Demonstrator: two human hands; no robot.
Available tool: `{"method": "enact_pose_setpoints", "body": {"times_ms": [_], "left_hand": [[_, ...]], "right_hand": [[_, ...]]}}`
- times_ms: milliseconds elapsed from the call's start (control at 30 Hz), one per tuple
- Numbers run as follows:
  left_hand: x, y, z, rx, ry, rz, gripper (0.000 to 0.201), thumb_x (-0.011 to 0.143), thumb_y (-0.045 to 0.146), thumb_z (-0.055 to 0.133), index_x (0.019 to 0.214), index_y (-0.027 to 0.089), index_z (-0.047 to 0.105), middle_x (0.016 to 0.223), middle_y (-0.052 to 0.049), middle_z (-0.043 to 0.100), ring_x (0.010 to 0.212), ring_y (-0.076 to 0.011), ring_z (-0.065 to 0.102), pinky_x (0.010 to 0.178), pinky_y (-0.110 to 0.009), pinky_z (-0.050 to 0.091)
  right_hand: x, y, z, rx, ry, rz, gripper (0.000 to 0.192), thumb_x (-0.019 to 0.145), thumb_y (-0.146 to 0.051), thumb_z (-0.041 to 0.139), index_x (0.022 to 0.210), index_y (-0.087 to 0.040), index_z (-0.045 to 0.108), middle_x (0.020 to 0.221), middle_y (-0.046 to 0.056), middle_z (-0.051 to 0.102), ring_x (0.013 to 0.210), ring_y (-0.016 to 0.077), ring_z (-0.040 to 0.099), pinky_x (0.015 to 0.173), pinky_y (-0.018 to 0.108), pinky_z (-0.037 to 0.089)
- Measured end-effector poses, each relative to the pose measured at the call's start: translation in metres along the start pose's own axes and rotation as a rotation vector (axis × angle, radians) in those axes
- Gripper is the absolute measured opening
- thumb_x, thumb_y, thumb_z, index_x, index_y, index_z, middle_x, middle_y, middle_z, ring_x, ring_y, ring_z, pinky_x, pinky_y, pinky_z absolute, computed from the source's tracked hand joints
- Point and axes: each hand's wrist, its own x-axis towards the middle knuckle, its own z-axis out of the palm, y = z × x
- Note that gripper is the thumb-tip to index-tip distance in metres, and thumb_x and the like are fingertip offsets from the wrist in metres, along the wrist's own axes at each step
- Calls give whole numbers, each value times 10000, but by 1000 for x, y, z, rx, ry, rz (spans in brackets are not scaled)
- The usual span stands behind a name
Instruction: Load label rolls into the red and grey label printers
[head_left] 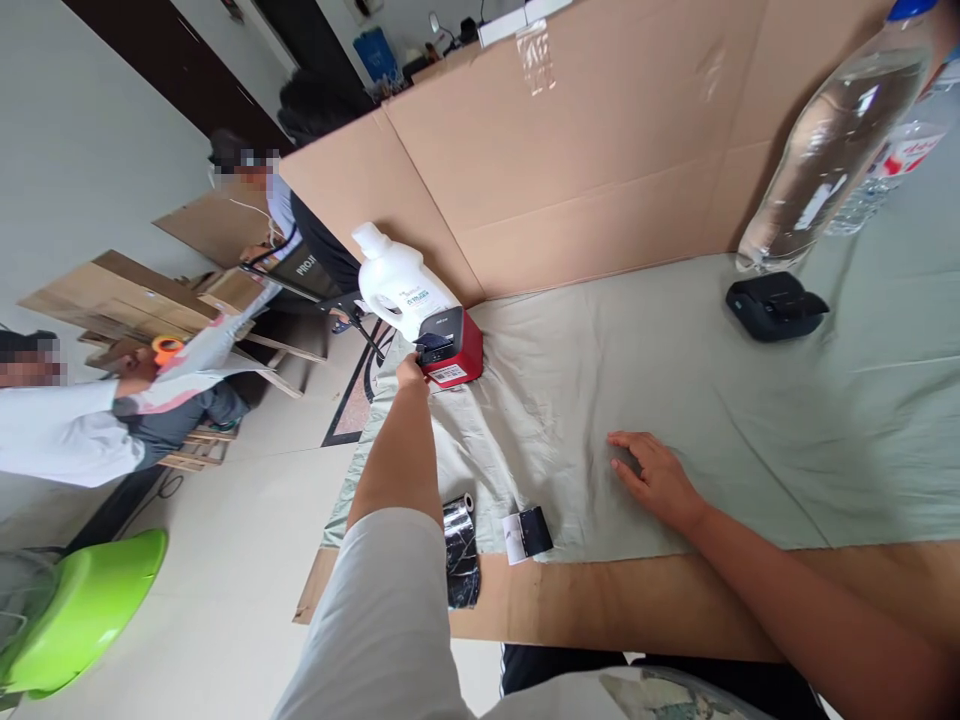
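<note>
My left hand (410, 373) reaches far out to the table's left corner and grips the near left edge of a red and black box (461, 350). Some of its fingers are hidden there. Touching or just behind that box is a white jug-like bottle (405, 285) with a handle. My right hand (658, 482) rests on the grey-green cloth, empty, its fingers stretched out and apart. Between my arms lie a partly unrolled roll of shiny black film (460, 550) and a small black-and-white item (527, 535).
A black device (776, 305) sits at the right, by a large clear bottle (836, 150) and a smaller labelled bottle (892, 165). A cardboard wall (600, 150) borders the cloth-covered table (675, 380). People work at the left, near a green tub (97, 610).
</note>
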Motion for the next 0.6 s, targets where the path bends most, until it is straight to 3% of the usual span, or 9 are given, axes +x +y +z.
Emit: {"method": "enact_pose_setpoints", "body": {"times_ms": [100, 167, 200, 233, 333, 433, 500, 600], "left_hand": [[-17, 7, 1, 167, 170, 85, 79, 790, 108, 492, 813, 181, 513, 831, -48, 577, 955, -233, 608, 892, -380, 478], [-43, 3, 7, 239, 247, 178, 131, 796, 117, 522, 901, 194, 531, 1028, -80, 593, 1162, -251, 545, 1013, -404, 418], [-63, -3, 10, 293, 231, 237, 163, 798, 132, 542, 944, 203, 541, 1113, -87, 587, 1232, -253, 507, 1062, -412, 383], [-86, -13, 12, 346, 190, 294, 193, 790, 151, 574, 973, 212, 559, 1174, -89, 583, 1275, -256, 482, 1101, -417, 350], [-175, -53, 4, 740, -361, 514, 277, 797, 226, 616, 1073, 215, 620, 1234, -118, 623, 1279, -301, 514, 1142, -490, 315], [-257, -92, -30, 1062, -734, 692, 451, 827, 363, 647, 1268, 268, 622, 1486, -117, 510, 1456, -385, 328, 1184, -617, 196], [-287, -105, -60, 1222, -833, 788, 502, 865, 372, 611, 1361, 298, 581, 1555, -96, 445, 1493, -387, 274, 1191, -643, 173], [-287, -107, -102, 1400, -735, 855, 473, 934, 328, 496, 1402, 307, 564, 1557, -95, 447, 1482, -390, 313, 1163, -650, 257]], "right_hand": [[0, 0, 1, -10, -5, -17, 313, 934, -367, 481, 1179, -297, 662, 1139, 90, 714, 1089, 280, 664, 932, 537, 561], [1, 1, 3, -36, -10, -33, 316, 933, -359, 473, 1177, -298, 664, 1160, 85, 712, 1114, 278, 653, 954, 541, 551], [1, 0, 4, -66, -19, -38, 328, 930, -358, 471, 1190, -296, 662, 1194, 85, 704, 1150, 281, 638, 984, 549, 534], [2, 0, 6, -109, -38, -36, 351, 925, -362, 474, 1218, -289, 654, 1250, 90, 685, 1206, 290, 611, 1021, 561, 507], [1, -5, 12, -281, -147, -17, 474, 906, -402, 508, 1337, -230, 603, 1458, 127, 550, 1395, 339, 456, 1120, 594, 401], [-16, -11, 13, -396, -240, -59, 567, 910, -448, 522, 1424, -210, 538, 1555, 132, 436, 1470, 360, 344, 1170, 596, 315], [-37, -11, 8, -419, -261, -133, 588, 917, -463, 520, 1461, -242, 498, 1578, 108, 404, 1483, 347, 323, 1185, 588, 284], [-71, -1, -10, -397, -339, -279, 637, 905, -463, 550, 1498, -254, 449, 1591, 97, 380, 1485, 329, 325, 1186, 569, 285]]}}
